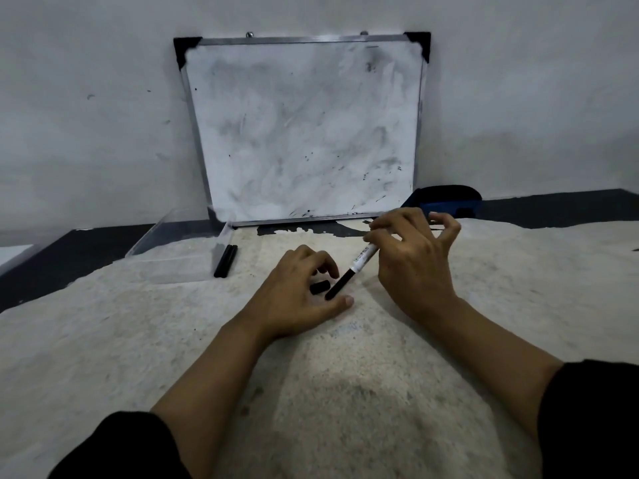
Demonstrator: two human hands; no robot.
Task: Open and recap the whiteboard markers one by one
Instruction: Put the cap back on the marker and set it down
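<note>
My right hand (411, 250) pinches a whiteboard marker (363, 259) by its white labelled barrel. The marker slants down to the left, and its black end almost touches my left thumb. My left hand (297, 299) rests on the cloth with its fingers curled over a short black cap (320, 286), which shows between the fingers and the thumb. Two more black markers (226, 261) lie side by side on the cloth to the left, capped and apart from both hands.
A smudged whiteboard (304, 133) leans against the wall straight ahead. A clear plastic tray (173, 243) sits left of the two markers. A blue and black eraser (446, 200) lies behind my right hand. A pale cloth (311, 375) covers the dark table.
</note>
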